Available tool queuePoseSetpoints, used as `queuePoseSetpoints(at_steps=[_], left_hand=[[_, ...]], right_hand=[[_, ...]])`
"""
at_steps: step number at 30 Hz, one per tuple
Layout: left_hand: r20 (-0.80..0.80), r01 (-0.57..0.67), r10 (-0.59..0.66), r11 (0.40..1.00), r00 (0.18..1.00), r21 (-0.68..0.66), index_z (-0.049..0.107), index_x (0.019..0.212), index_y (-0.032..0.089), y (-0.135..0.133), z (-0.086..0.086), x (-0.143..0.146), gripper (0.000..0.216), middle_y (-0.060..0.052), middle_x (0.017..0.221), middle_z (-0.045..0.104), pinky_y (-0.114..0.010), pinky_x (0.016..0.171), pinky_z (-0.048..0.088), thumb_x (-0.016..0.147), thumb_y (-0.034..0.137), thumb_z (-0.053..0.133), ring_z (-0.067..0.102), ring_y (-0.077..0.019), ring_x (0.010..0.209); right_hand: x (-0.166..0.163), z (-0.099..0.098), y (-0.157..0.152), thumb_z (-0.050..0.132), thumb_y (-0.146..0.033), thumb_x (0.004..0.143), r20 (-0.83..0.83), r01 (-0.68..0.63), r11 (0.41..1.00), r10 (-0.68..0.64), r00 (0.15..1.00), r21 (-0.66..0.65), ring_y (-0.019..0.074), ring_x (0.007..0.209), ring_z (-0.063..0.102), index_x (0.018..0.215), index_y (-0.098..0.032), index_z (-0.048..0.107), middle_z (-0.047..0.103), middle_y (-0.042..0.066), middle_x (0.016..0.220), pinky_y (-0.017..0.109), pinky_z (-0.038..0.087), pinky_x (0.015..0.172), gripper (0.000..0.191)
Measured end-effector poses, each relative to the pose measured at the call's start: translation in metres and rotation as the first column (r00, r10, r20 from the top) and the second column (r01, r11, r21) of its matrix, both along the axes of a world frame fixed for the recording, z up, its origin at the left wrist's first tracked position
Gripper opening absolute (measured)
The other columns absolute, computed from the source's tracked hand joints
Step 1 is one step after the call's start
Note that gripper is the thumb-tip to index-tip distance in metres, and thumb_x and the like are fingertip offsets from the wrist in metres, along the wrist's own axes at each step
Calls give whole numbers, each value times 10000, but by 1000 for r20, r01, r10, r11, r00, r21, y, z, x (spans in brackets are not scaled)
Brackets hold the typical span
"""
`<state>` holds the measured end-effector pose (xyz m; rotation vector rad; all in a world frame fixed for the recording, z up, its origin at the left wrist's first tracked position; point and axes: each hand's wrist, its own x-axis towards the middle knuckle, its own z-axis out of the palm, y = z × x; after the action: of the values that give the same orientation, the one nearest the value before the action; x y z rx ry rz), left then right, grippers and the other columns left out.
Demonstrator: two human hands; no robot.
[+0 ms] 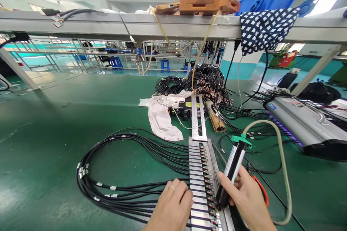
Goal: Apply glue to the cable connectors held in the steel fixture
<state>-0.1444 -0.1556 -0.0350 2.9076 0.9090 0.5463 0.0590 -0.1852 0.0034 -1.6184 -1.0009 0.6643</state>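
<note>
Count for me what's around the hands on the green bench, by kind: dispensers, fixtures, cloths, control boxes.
Dispensing syringe, held in the right hand: 1
Metal cable fixture, under the left hand: 1
White cloth: 1
Black control box: 1
Total: 4

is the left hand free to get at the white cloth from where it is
Probably yes. The left hand only rests flat on the cables by the fixture, holding nothing, and bare mat plus low cables lie between it and the white cloth.
</note>
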Motion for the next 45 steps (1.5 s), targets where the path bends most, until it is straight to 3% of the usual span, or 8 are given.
queuePoseSetpoints(at_steps=[19,45], left_hand=[[59,13,-17,998,998,57,539,919,132,0,3,3,159,-95,856,538,-422,722,491,881,56,405,469,-245,777],[54,-5,2,999,999,51,539,924,141,0,1,3,166,-92,866,544,-429,739,504,863,48,416,478,-245,780]], right_hand=[[-2,6,-2,629,-552,761,-27,-39,999,38,999,-34,106,399,384,838,-220,517,434,-94,527,247,305,386,359],[0,1,-1,626,-568,764,-3,-43,999,43,999,-28,113,393,406,844,-225,515,470,-85,534,257,313,386,369]])
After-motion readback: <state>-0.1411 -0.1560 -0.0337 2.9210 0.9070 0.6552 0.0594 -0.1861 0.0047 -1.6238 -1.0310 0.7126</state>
